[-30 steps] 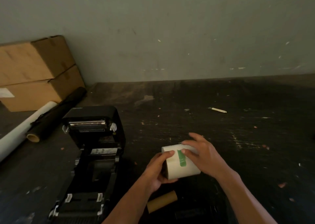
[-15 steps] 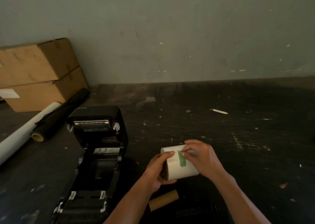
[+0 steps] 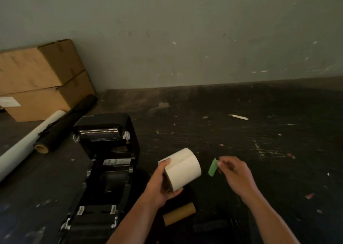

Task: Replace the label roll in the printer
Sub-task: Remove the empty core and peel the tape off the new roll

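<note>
Peeled away since the earlier frames, the green sealing tab (image 3: 212,167) is now clear of the new label roll (image 3: 182,169) and is held apart from it, to its right. By this the roll's free end is judged to be released, so the roll can be seated and fed; the loading itself is not yet done.

Toward the left edge of the worktop (image 3: 241,151), the printer (image 3: 104,162) is seen lying open, its lid hinged back and its bay bare. Just right of it, near the front edge, the new label roll is clamped in the left hand (image 3: 160,185), with the thumb laid over its upper rim and the fingers wrapped under its near end; the roll is held off the surface, tilted with its axis pointing away and to the right. Below that hand, an empty cardboard core (image 3: 179,214) is left lying on the worktop, judged to be the spent roll. Further right, the right hand (image 3: 234,173) is raised with thumb and forefinger pinched together on the tab's upper end, the remaining fingers curled loosely.
</note>
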Action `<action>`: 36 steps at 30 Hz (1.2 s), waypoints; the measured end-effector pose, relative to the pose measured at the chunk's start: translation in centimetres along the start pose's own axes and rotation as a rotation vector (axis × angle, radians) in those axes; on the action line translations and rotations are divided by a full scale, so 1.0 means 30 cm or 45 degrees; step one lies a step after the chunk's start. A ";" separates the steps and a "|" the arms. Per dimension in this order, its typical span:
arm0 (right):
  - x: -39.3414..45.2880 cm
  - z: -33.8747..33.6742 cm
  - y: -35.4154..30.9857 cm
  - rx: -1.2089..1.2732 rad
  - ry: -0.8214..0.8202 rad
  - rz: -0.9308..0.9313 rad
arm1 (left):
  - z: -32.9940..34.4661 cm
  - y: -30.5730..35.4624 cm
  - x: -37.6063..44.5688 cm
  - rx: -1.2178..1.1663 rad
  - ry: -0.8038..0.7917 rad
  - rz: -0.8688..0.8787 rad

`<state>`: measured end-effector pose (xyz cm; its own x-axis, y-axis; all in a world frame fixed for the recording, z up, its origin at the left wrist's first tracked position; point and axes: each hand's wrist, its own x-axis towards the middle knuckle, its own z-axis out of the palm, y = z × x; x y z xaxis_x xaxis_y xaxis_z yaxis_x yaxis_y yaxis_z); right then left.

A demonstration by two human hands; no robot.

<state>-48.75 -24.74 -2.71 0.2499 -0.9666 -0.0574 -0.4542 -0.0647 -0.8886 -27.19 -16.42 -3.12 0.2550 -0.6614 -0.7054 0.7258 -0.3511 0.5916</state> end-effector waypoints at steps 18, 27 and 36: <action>0.033 0.106 0.228 -0.811 -0.214 0.179 | -0.082 -0.032 -0.019 -0.007 0.017 -0.019; 0.049 0.084 0.213 -0.912 -0.361 0.180 | -0.086 -0.039 -0.025 0.006 0.031 -0.041; -0.006 0.066 0.033 0.039 -0.309 0.353 | -0.098 -0.033 -0.061 0.156 -0.063 -0.047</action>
<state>-47.56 -24.15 -4.47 0.3183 -0.8589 -0.4012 -0.5085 0.2025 -0.8369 -26.50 -12.93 -3.55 0.1959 -0.6773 -0.7091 0.6498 -0.4519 0.6112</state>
